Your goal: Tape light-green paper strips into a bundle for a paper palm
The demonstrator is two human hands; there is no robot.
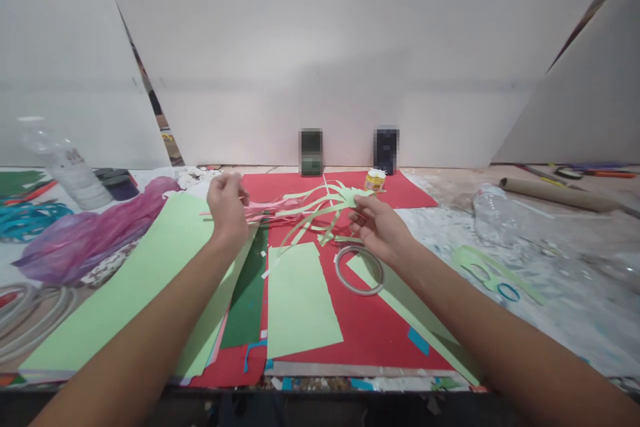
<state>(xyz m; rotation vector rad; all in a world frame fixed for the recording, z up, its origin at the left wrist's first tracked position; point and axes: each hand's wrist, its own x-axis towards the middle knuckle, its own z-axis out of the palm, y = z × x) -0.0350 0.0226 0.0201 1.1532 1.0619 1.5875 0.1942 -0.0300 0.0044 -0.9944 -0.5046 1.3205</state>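
My left hand (pixel 227 203) is pinched on the end of pink paper strips (pixel 265 208) above a large light green sheet (pixel 135 280). My right hand (pixel 377 223) is closed on the gathered end of a bundle of light green paper strips (pixel 315 207), which fan out to the left over the red paper (pixel 360 327). A roll of clear tape (pixel 359 270) lies on the red paper just under my right wrist. A smaller light green sheet (pixel 299 300) and a dark green sheet (pixel 247 300) lie between my forearms.
A small yellow-lidded jar (pixel 375 179) stands behind the strips. A clear bottle (pixel 75 170) stands at the left by crumpled purple material (pixel 95 227). Another clear bottle (pixel 493 213) and a cardboard tube (pixel 555 193) lie at the right. White boards (pixel 325 60) wall the table's back.
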